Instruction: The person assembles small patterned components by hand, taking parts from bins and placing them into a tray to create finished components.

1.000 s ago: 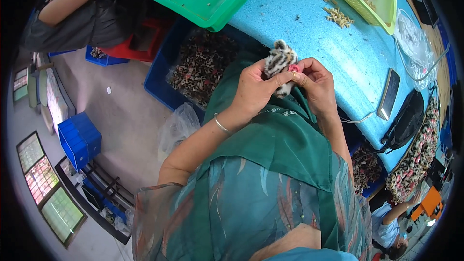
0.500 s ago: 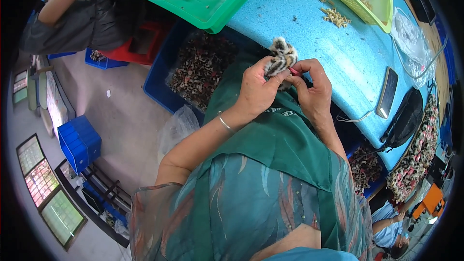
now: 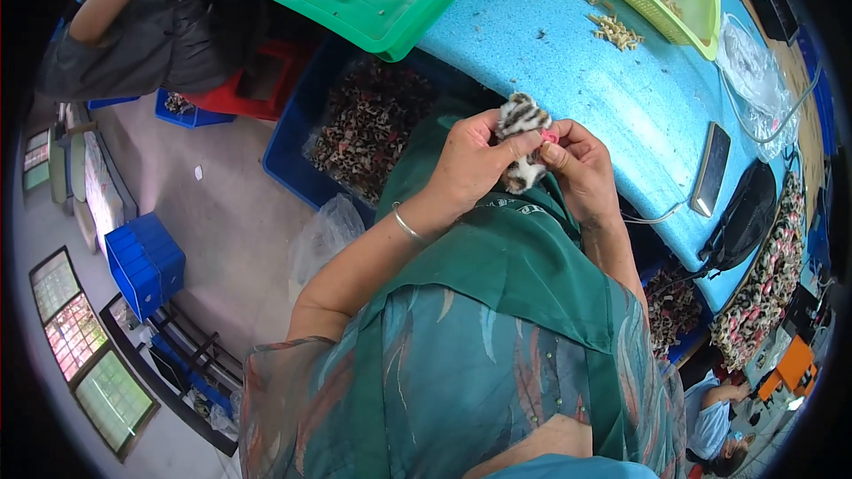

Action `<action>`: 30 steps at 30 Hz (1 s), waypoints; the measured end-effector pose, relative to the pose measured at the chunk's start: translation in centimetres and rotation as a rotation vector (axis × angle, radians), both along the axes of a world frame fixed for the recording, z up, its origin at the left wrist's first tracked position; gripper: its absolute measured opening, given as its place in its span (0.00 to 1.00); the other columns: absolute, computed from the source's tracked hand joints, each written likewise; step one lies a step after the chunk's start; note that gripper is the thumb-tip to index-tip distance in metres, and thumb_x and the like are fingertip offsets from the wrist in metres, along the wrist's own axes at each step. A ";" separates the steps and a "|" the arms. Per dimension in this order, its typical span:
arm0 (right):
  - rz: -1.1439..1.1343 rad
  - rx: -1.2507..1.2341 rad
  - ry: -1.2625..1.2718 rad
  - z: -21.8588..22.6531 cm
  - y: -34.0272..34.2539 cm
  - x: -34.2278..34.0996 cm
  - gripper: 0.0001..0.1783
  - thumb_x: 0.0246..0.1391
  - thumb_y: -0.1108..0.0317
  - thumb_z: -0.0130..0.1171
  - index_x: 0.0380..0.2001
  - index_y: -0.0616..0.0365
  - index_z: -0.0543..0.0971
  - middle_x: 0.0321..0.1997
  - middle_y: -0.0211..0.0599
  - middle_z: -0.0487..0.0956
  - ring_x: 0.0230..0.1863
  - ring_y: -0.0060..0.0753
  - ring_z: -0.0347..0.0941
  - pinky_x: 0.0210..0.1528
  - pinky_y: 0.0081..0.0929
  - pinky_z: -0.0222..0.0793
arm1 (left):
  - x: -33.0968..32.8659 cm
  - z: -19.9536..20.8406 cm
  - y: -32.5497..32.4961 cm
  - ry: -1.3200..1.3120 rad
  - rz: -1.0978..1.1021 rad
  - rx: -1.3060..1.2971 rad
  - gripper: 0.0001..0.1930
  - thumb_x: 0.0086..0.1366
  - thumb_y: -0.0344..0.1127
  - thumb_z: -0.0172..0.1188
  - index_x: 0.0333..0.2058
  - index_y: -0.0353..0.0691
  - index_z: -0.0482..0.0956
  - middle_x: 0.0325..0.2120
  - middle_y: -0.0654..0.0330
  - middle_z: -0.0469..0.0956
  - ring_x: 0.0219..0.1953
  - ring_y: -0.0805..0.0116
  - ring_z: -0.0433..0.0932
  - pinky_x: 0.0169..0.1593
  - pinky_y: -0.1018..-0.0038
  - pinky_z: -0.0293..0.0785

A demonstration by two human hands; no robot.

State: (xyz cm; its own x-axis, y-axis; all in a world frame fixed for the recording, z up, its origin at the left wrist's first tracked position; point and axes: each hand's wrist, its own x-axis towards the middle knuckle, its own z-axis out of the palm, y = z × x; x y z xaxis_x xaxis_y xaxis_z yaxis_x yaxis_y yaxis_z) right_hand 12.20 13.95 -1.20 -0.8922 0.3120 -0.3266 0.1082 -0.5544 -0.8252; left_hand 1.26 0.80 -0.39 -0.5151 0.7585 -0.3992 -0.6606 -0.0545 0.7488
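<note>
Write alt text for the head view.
A small spotted plush with a pink part is in the grip of a left hand and right hand, over a green apron. A blue table holds a phone and a yellow basket; a green tray is at top, left of centre.

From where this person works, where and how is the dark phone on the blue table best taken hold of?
Probably mid-length by its two long edges, the right hand coming from left and above: the phone is slim, seemingly flat, with a black bag toward its lower right.
</note>
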 end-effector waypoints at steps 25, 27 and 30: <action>-0.005 0.454 0.051 0.2 -0.2 0.1 0.08 0.50 0.79 0.62 0.33 0.62 0.74 0.33 0.28 0.77 0.36 0.18 0.73 0.41 0.18 0.69 | 0.7 0.9 -0.8 0.244 -0.003 -0.094 0.09 0.56 0.26 0.64 0.37 0.33 0.81 0.32 0.64 0.82 0.34 0.81 0.77 0.38 0.79 0.73; -0.005 0.466 0.052 0.5 -0.5 0.0 0.08 0.50 0.79 0.63 0.33 0.62 0.74 0.33 0.28 0.77 0.36 0.18 0.73 0.41 0.18 0.69 | 0.8 1.0 -0.8 0.131 0.037 -0.047 0.08 0.56 0.25 0.64 0.37 0.33 0.81 0.32 0.64 0.82 0.35 0.81 0.76 0.38 0.79 0.73; -0.012 0.554 -0.003 0.7 -1.1 -0.2 0.08 0.50 0.78 0.63 0.33 0.62 0.74 0.33 0.29 0.77 0.36 0.19 0.73 0.42 0.19 0.70 | 0.4 0.2 -0.8 0.399 0.120 -0.047 0.09 0.56 0.25 0.64 0.37 0.33 0.81 0.32 0.64 0.82 0.34 0.81 0.76 0.38 0.79 0.73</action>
